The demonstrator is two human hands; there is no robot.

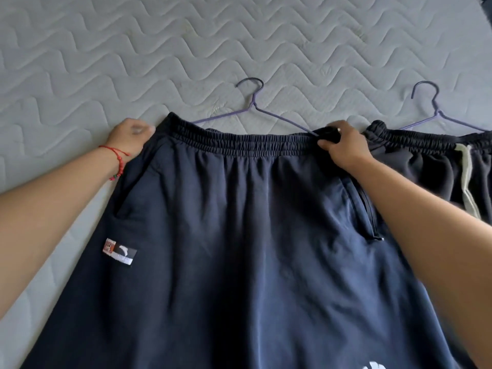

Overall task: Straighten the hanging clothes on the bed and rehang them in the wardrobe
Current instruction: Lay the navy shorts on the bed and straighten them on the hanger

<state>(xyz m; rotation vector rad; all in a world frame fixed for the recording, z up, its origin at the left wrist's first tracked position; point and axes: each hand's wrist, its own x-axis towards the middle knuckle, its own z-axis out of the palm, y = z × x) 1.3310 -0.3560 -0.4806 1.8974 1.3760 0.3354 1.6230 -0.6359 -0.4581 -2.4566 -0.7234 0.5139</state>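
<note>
Dark navy shorts [239, 235] with an elastic waistband lie flat on the bed, threaded on a purple wire hanger [253, 102] whose hook points away from me. My right hand [343, 146] pinches the right end of the waistband, over the hanger's arm. My left hand [130, 139] rests at the left corner of the waistband, its fingers tucked at the fabric's edge; a red bead bracelet circles that wrist. Whether the left fingers grip the cloth is hidden.
A second dark pair of shorts [436, 166] with a pale side stripe lies at the right on its own purple hanger [431, 102], close beside the navy pair. The grey quilted mattress [159, 49] stretches beyond and to the left.
</note>
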